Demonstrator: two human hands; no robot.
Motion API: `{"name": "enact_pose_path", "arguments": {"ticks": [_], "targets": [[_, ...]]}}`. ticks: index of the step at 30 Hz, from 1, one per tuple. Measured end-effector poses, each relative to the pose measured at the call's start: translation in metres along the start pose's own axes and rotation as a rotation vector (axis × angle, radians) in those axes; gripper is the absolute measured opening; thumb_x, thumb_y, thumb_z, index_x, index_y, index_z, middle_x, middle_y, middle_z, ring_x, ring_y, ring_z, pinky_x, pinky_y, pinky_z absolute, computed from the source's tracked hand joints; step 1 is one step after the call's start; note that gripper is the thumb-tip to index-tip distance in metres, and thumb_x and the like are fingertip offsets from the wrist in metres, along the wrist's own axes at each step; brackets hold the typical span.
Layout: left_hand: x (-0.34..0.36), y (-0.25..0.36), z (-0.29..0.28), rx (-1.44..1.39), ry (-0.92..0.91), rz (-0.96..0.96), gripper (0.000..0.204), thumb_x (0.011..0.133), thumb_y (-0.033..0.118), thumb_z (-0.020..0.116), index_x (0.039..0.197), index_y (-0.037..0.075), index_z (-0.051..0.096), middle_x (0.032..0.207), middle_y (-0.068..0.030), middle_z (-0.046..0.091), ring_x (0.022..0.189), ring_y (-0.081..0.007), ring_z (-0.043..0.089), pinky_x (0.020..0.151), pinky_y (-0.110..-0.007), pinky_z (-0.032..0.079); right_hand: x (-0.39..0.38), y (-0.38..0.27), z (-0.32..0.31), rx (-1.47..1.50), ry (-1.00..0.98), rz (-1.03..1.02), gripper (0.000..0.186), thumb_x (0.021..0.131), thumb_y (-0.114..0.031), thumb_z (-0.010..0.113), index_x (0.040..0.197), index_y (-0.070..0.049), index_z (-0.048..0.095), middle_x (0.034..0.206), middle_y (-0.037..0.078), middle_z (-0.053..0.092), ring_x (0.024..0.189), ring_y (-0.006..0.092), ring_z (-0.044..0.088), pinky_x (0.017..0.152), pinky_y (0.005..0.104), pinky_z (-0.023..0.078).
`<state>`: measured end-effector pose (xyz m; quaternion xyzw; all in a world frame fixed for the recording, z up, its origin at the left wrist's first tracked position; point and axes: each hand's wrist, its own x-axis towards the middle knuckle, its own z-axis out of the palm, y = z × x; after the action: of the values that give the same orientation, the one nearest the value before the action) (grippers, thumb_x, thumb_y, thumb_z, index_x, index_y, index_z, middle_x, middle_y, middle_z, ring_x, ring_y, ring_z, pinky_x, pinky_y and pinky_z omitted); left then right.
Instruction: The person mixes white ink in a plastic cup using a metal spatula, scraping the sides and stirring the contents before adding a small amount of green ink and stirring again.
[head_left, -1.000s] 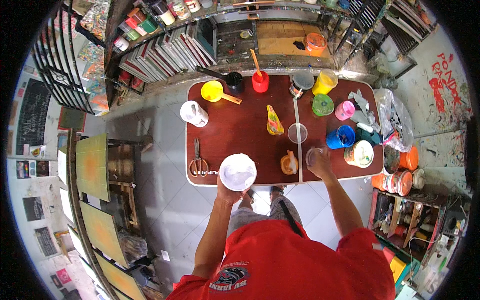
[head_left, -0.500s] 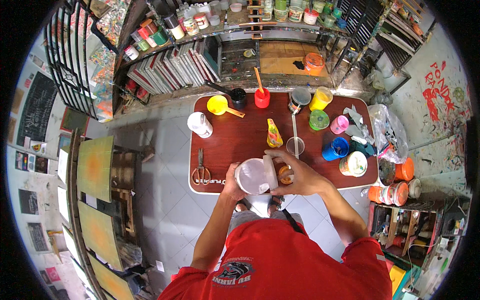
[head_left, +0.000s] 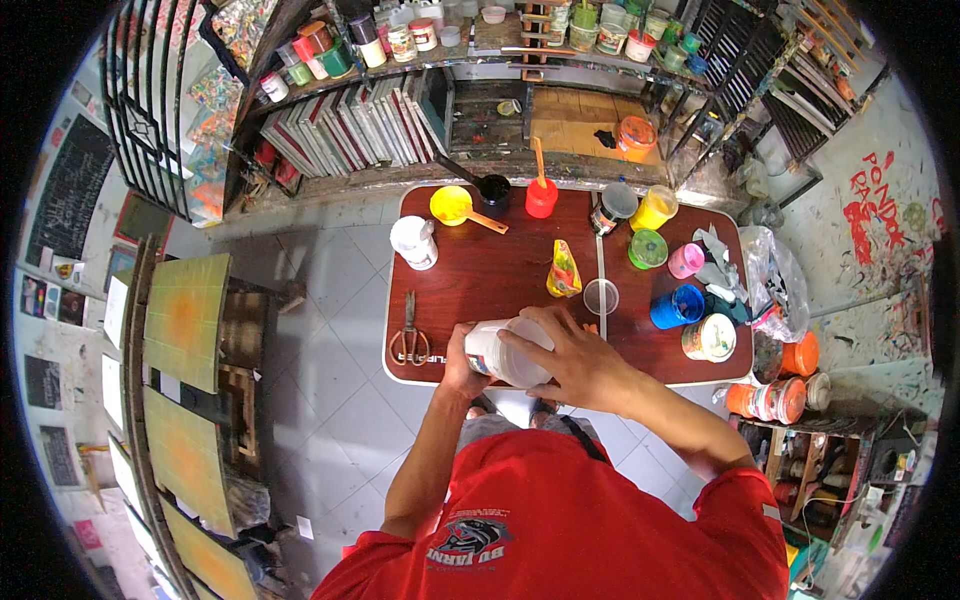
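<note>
Pale floor tiles (head_left: 330,335) surround my red-brown table (head_left: 490,285), which has light edging. Farthest left, 3 yellow-green boards (head_left: 185,320) with orange hazing stand in a column, and toward the back a row of frames (head_left: 350,125) leans under a shelf.

On the table's left side lie scissors (head_left: 409,340), handles toward me, with a white jar (head_left: 414,250) beyond them. Next come a yellow cup (head_left: 449,205) with an orange-brown handle and a black pot (head_left: 493,190).

My left hand (head_left: 464,368) wraps its fingers around the side of a white tub (head_left: 489,345), holding it tilted to the right over the table's near edge. Behind it, at the far edge, is a red cup (head_left: 541,203) with a stick in it. My right hand (head_left: 582,368) lies across the tub's mouth, fingers spread (whether they also pinch something pale there, I cannot tell).

Past my knuckles lie a yellow packet (head_left: 564,272) and a clear round lid (head_left: 601,297). Farther right stand a yellow container (head_left: 655,207), a green-topped pot (head_left: 648,249), a pink cup (head_left: 686,261), a blue tub (head_left: 678,307) and a cream-lidded pot (head_left: 710,338). Beside the table's right edge bulges a clear plastic bag (head_left: 778,280).
</note>
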<state>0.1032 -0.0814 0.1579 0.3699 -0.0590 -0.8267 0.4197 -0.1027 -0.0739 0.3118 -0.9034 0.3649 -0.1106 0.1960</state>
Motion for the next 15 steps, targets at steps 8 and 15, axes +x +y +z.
{"name": "enact_pose_path", "arguments": {"ticks": [8,15], "targets": [[-0.015,0.026,-0.004,-0.049,-0.067,0.193,0.054,0.094,0.040,0.036,0.127,0.000,0.051,0.119,-0.0185,0.062,0.110,-0.0311,0.061,0.097,-0.045,0.047,0.007,-0.020,-0.001,-0.019,0.071,-0.035,0.086,0.073,-0.039,0.078,0.147,-0.019,0.039,0.137,0.019,0.036,0.120,0.0415,0.043,0.089,0.0524,0.050],[-0.010,0.011,-0.016,-0.001,0.008,0.223,0.053,0.091,0.043,0.039,0.124,0.006,0.057,0.116,-0.0135,0.065,0.106,-0.0293,0.062,0.094,-0.044,0.050,0.005,-0.045,0.017,-0.028,0.211,0.258,0.091,0.072,-0.046,0.079,0.144,-0.005,0.039,0.126,0.025,0.040,0.116,0.0431,0.046,0.083,0.0500,0.053]]}}
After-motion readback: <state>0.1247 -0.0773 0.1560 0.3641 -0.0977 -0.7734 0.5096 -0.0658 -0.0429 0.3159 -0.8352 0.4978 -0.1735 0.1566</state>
